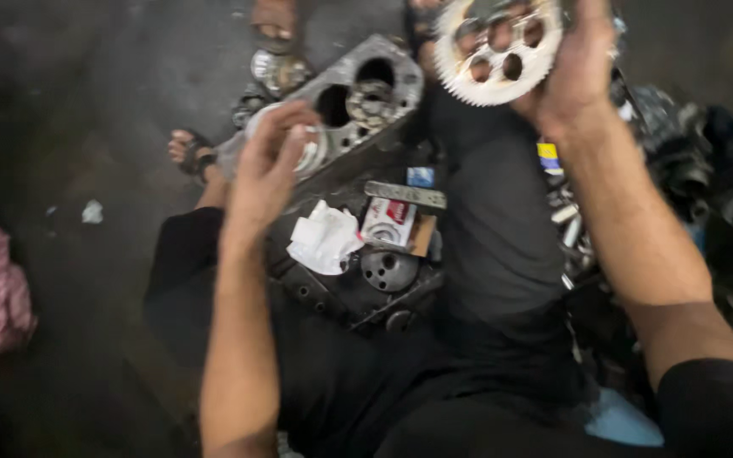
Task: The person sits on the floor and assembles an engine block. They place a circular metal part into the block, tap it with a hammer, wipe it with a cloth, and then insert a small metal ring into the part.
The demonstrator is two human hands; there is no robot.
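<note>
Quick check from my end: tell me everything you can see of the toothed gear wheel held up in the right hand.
The gear wheel is a round, flat disc of pale, dull metal with fine teeth all around its rim. Several round holes pierce its face in a ring around the centre. It looks worn and grimy. It is held raised near the top of the view, face toward the camera, its upper edge cut off by the frame. The right hand grips its right side; nothing else is seen touching it.

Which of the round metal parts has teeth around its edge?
The large pale gear held up by the right hand. The small dark disc lower down has holes but a smooth edge.
</note>
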